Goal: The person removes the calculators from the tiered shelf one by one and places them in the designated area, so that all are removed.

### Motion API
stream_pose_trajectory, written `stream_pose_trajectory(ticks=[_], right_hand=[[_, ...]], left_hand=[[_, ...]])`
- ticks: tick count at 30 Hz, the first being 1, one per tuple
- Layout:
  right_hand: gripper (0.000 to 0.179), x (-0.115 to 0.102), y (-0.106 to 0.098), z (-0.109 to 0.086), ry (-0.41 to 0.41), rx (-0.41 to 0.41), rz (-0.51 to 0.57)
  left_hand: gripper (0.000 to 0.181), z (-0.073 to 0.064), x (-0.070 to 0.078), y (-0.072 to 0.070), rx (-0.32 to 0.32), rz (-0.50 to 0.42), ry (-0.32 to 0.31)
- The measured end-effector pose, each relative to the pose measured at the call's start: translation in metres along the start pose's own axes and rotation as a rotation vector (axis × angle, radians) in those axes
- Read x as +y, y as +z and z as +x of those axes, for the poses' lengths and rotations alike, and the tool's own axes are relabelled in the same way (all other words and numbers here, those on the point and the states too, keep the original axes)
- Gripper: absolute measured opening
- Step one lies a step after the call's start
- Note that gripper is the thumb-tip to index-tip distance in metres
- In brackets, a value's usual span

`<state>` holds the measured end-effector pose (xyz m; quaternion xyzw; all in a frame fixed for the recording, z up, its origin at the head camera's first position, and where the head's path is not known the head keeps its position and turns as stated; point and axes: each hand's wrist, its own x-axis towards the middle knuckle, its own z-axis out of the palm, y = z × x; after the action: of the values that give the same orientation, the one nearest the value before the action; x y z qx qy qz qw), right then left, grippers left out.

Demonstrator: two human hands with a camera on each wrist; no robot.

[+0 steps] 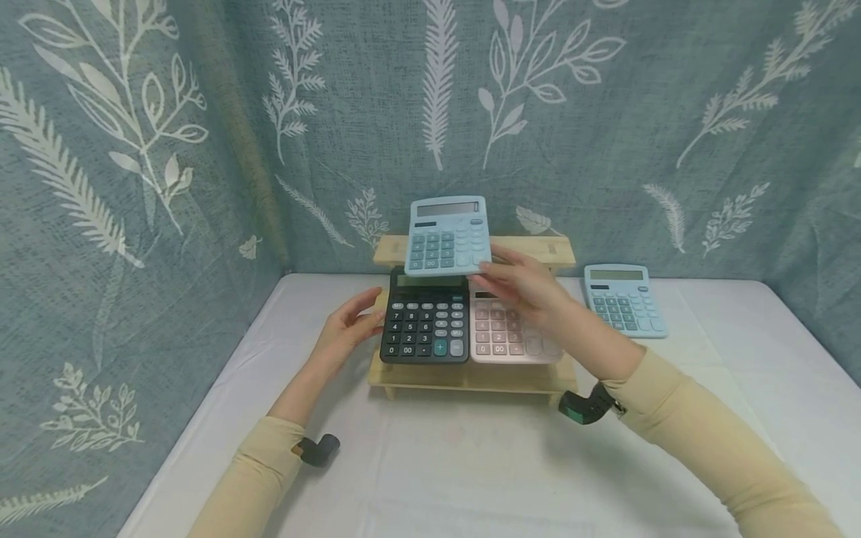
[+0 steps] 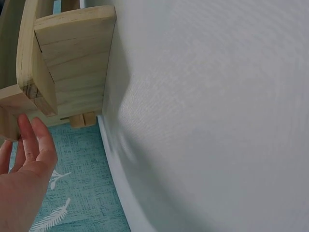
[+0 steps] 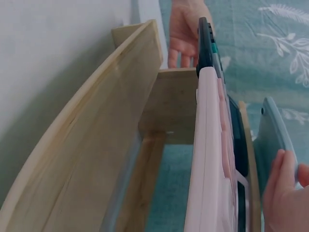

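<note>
My right hand [image 1: 531, 288] pinches the lower right corner of a light blue calculator [image 1: 447, 224], holding it in front of the upper tier of a small wooden rack [image 1: 464, 377]. In the right wrist view, the fingers lie along one face of that calculator [image 3: 275, 135]. A black calculator [image 1: 425, 321] leans on the rack's lower tier at the left. Beside it leans a pink calculator [image 1: 499, 329], partly covered by my right hand. My left hand [image 1: 346, 329] is at the rack's left side, and its fingertips reach the wooden end in the left wrist view.
Another light blue calculator [image 1: 624, 299] lies on the white tablecloth [image 1: 471, 471] to the right of the rack. A blue-green curtain with leaf prints [image 1: 377, 90] hangs right behind the rack. Both wrists carry dark camera mounts.
</note>
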<state>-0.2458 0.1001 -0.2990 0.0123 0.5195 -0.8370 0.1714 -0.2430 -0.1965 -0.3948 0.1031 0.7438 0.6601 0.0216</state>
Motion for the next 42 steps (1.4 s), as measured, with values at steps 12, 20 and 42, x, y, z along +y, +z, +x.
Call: stream_pose_trajectory(ticks=[12, 20, 42], right_hand=[[0.06, -0.007, -0.024, -0.025, -0.025, -0.012, -0.001], [0.061, -0.015, -0.039, -0.046, -0.023, 0.004, -0.027], [0.045, -0.043, -0.112, -0.109, -0.129, -0.042, 0.126]], left_hand=[[0.054, 0.001, 0.001, -0.001, 0.017, 0.054, -0.008], [0.053, 0.001, 0.001, -0.001, 0.019, 0.066, -0.003], [0.054, 0.002, 0.002, 0.0, 0.023, 0.081, 0.008]])
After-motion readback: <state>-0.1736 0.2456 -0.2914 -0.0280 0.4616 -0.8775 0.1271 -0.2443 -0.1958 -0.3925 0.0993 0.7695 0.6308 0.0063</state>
